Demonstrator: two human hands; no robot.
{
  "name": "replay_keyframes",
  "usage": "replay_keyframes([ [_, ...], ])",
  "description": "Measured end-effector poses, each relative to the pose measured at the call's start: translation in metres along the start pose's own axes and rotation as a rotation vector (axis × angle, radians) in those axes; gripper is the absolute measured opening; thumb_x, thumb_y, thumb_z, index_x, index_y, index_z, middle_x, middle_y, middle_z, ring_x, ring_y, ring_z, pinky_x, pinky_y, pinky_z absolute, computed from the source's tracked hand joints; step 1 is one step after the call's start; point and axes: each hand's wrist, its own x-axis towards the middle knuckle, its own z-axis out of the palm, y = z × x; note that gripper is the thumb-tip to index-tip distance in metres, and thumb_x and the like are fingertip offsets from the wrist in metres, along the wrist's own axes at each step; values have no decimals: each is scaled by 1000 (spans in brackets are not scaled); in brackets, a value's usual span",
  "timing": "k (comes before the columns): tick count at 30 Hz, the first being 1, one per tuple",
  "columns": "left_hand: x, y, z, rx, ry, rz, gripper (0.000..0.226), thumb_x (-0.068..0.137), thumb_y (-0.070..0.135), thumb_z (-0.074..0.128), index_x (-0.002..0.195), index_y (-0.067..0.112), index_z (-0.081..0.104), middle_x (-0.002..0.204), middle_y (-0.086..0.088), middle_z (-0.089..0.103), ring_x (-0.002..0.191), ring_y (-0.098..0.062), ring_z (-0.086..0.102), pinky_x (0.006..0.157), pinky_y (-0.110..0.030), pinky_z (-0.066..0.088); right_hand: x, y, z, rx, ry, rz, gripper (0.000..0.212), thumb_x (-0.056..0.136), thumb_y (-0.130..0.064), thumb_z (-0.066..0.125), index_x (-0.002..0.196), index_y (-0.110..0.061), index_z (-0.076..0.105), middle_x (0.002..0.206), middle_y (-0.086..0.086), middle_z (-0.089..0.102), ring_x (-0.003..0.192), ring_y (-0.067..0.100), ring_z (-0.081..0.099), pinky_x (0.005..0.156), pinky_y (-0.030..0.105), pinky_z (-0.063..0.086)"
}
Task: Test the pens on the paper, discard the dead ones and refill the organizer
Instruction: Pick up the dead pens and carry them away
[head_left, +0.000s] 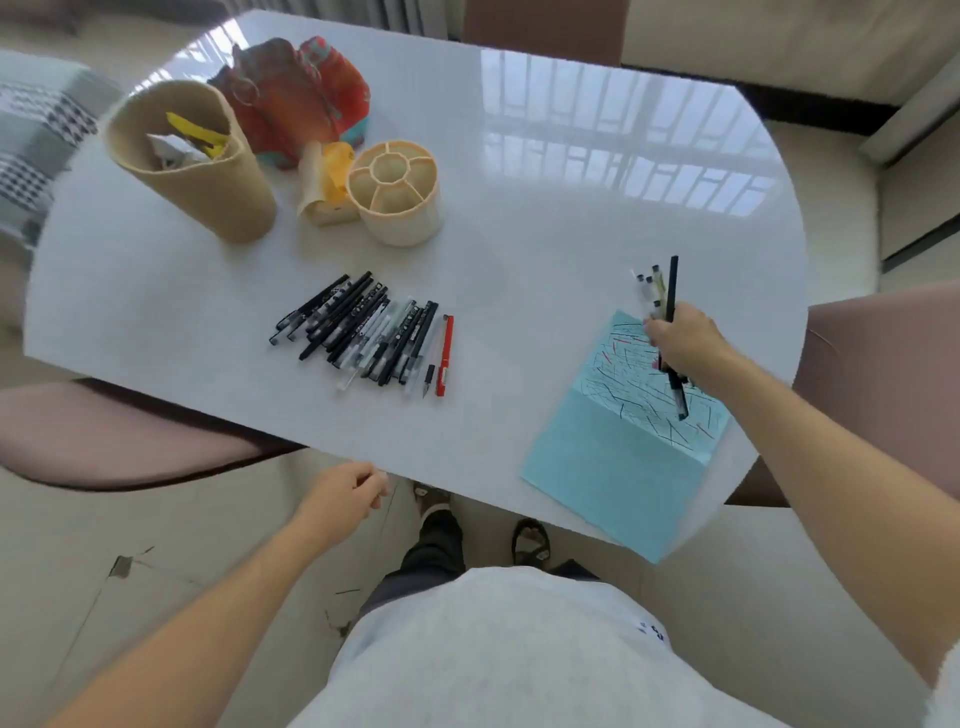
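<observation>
A pile of several black and clear pens (363, 332) lies mid-table, with a red pen (445, 356) at its right edge. My right hand (688, 345) grips a bunch of pens (660, 291) over the light blue paper (618, 467), which is covered with scribbled lines on its far half. One black pen's tip points down at the paper. My left hand (345, 493) hangs just below the table's near edge, fingers loosely curled, holding nothing. The cream round organizer (395, 195) with its divided compartments stands beyond the pile and looks empty.
A tall tan cylinder (192, 161) holding crumpled paper and yellow scraps stands at the far left. A red patterned bag (296, 98) sits behind it. A small yellow and cream object (327, 182) is beside the organizer. Pink chairs surround the white table (571, 208).
</observation>
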Motion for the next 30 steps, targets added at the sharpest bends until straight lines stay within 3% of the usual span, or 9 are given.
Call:
replay_keyframes([
  [3, -26, -26, 21, -89, 49, -90, 28, 93, 29, 55, 70, 21, 68, 70, 2, 71, 60, -12, 62, 59, -31, 50, -50, 23, 32, 128, -225, 30, 6, 99, -11, 52, 93, -12, 55, 87, 12, 60, 62, 22, 61, 55, 34, 55],
  [7, -69, -72, 48, -221, 104, -242, 29, 95, 23, 55, 71, 17, 70, 69, -2, 71, 60, -15, 61, 61, -30, 49, -108, 52, 69, 108, -429, 43, 4, 100, -5, 50, 100, -7, 54, 83, 15, 63, 53, 24, 57, 53, 34, 49],
  [14, -174, -159, 101, -454, 210, -499, 26, 96, 21, 58, 76, 11, 71, 70, -3, 72, 58, -14, 60, 60, -26, 48, -166, 73, 121, -189, -701, -64, 10, 94, -8, 54, 96, 1, 53, 65, 7, 62, 50, 23, 56, 53, 35, 50],
  [17, -219, -191, 125, -520, 225, -597, 26, 97, 25, 57, 80, 11, 71, 74, -2, 73, 61, -13, 62, 59, -24, 48, -175, 63, 154, -325, -749, -98, 18, 87, -7, 52, 103, 2, 54, 62, 11, 61, 51, 26, 56, 52, 38, 48],
  [21, -272, -232, 154, -644, 282, -692, 25, 95, 25, 59, 80, 10, 71, 73, -2, 74, 58, -11, 63, 56, -23, 48, -186, 35, 215, -486, -757, -164, 10, 87, -8, 53, 95, -2, 53, 58, 13, 64, 50, 26, 58, 52, 37, 49],
  [26, -333, -297, 180, -756, 327, -751, 25, 95, 25, 60, 78, 10, 70, 71, -3, 73, 60, -15, 64, 61, -28, 50, -223, -5, 306, -547, -719, -194, 10, 89, -3, 54, 99, 0, 55, 76, 20, 65, 55, 28, 59, 52, 36, 50],
  [30, -377, -360, 190, -862, 358, -808, 24, 94, 19, 61, 74, 8, 69, 65, -5, 70, 54, -17, 60, 59, -27, 45, -265, -13, 361, -598, -682, -163, 9, 95, -5, 53, 100, 2, 55, 76, 18, 64, 51, 25, 56, 47, 30, 49],
])
